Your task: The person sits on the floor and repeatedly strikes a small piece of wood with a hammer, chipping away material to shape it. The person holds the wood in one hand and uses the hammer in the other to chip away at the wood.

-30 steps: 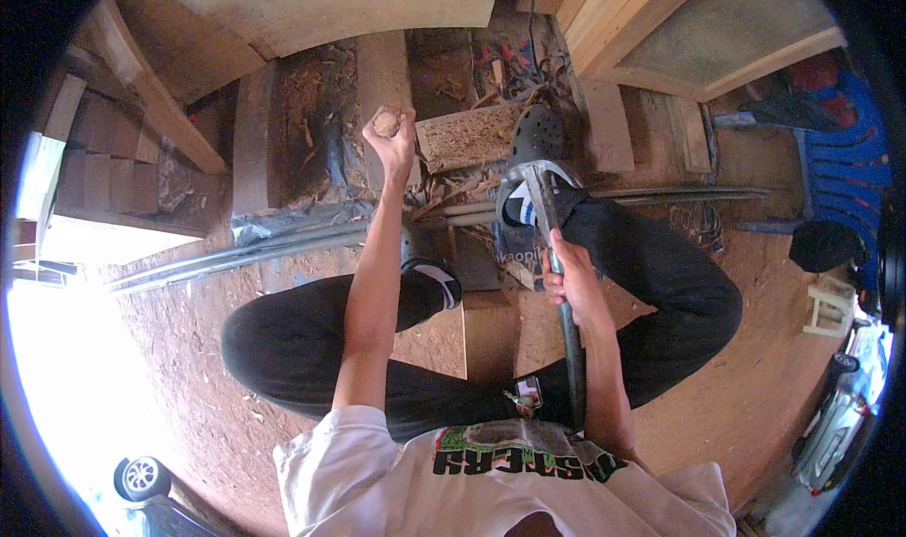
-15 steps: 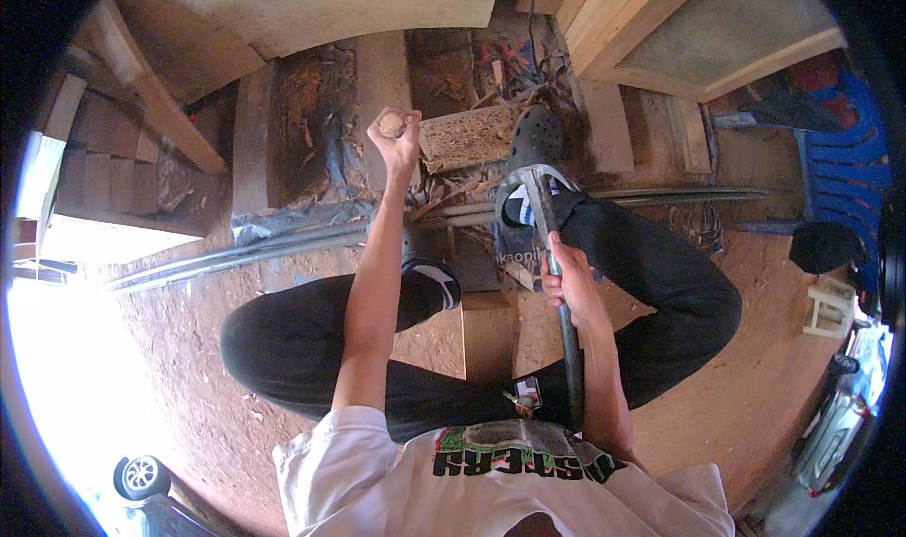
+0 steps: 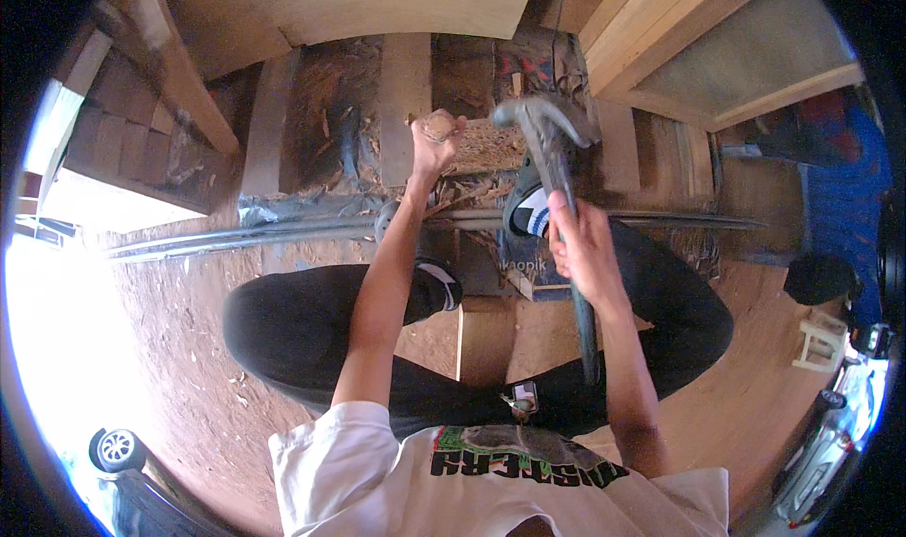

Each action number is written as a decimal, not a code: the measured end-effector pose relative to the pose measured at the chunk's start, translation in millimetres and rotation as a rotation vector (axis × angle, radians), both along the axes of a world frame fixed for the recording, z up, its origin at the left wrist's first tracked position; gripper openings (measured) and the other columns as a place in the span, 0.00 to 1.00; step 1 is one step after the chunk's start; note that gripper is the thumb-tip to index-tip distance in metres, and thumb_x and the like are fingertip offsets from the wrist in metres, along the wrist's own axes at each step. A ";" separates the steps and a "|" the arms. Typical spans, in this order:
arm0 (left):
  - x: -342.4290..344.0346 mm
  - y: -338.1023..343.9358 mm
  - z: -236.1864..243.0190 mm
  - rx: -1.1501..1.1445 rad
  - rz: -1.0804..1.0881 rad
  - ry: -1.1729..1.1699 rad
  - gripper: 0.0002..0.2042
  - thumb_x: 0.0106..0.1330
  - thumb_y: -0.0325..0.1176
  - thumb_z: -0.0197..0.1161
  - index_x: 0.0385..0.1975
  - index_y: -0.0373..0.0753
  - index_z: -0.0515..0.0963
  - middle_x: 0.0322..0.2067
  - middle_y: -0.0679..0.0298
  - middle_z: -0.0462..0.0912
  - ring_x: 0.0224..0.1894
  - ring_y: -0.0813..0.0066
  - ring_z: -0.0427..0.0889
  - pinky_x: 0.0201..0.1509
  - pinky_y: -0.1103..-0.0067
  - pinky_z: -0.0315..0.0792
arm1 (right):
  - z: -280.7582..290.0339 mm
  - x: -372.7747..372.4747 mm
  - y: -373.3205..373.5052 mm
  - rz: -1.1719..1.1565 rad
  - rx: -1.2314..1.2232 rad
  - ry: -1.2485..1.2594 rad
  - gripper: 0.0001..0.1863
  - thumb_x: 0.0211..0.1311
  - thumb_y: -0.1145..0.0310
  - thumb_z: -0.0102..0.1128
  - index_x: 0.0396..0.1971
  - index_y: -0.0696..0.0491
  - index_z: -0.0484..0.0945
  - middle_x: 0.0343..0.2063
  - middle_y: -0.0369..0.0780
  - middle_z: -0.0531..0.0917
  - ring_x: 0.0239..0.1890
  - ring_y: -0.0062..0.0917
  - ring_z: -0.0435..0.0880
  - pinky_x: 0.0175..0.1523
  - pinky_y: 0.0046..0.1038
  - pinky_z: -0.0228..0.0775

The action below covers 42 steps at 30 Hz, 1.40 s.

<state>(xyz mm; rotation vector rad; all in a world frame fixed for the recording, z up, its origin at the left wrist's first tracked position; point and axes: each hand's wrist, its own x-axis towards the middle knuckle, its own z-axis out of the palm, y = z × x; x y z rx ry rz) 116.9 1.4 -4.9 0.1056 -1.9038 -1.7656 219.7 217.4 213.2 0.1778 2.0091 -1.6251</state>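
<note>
Seemingly for control, a claw hammer is being gripped mid-shaft by right hand, a wooden handle by left hand

Primary illumination: daylight from the left, overexposing the ground there to featureless white. Secondary glare: lower right rim, around the silver car. The area below the wooden panel is dimmer, with soft shadows. Motion blur affects the hammer; the blue slatted object is smeared. Fisheye distortion bends edges near the rim; corners are black.
</note>
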 end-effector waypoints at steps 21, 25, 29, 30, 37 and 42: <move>1.0 -7.6 -21.9 -0.239 -0.025 -0.063 0.07 0.49 0.27 0.63 0.16 0.33 0.73 0.14 0.65 0.73 0.20 0.82 0.70 0.25 0.76 0.68 | -48.5 -42.2 -36.6 0.093 0.126 0.239 0.25 0.68 0.44 0.50 0.20 0.49 0.65 0.13 0.27 0.64 0.11 0.09 0.60 0.14 0.16 0.49; -0.4 -1.9 -20.4 -0.034 -0.039 -0.078 0.07 0.49 0.27 0.64 0.16 0.34 0.73 0.14 0.67 0.73 0.20 0.83 0.69 0.24 0.77 0.67 | 7.4 -30.1 -28.3 -0.019 -0.082 0.258 0.20 0.68 0.48 0.52 0.27 0.51 0.69 0.17 0.27 0.66 0.16 0.10 0.61 0.20 0.18 0.54; 0.9 -1.2 -8.8 0.022 -0.073 -0.099 0.05 0.49 0.27 0.65 0.21 0.33 0.77 0.17 0.66 0.77 0.22 0.84 0.72 0.27 0.79 0.70 | -25.9 -33.3 -40.9 -0.001 -0.084 0.660 0.23 0.68 0.48 0.51 0.22 0.53 0.69 0.14 0.30 0.67 0.15 0.15 0.64 0.20 0.23 0.56; 0.5 -1.5 -6.5 0.043 -0.139 -0.067 0.05 0.49 0.27 0.65 0.23 0.32 0.78 0.19 0.65 0.78 0.24 0.84 0.72 0.29 0.79 0.71 | -45.2 -38.8 -44.2 0.077 0.065 0.742 0.26 0.68 0.48 0.51 0.19 0.54 0.68 0.13 0.31 0.67 0.15 0.16 0.64 0.20 0.25 0.56; -8.1 -0.7 -26.6 0.085 -0.171 -0.007 0.05 0.52 0.26 0.62 0.23 0.31 0.77 0.19 0.69 0.76 0.25 0.86 0.71 0.28 0.78 0.69 | -63.2 -40.6 -42.8 0.246 0.391 0.472 0.29 0.67 0.45 0.51 0.21 0.58 0.71 0.14 0.35 0.70 0.17 0.19 0.68 0.24 0.28 0.61; -9.2 0.0 -43.1 -0.064 -0.093 -0.054 0.09 0.51 0.27 0.63 0.15 0.35 0.71 0.14 0.71 0.70 0.20 0.85 0.67 0.22 0.78 0.64 | 17.0 -19.8 -39.5 0.035 -0.061 0.423 0.18 0.68 0.54 0.52 0.35 0.56 0.75 0.17 0.28 0.69 0.20 0.12 0.66 0.24 0.21 0.57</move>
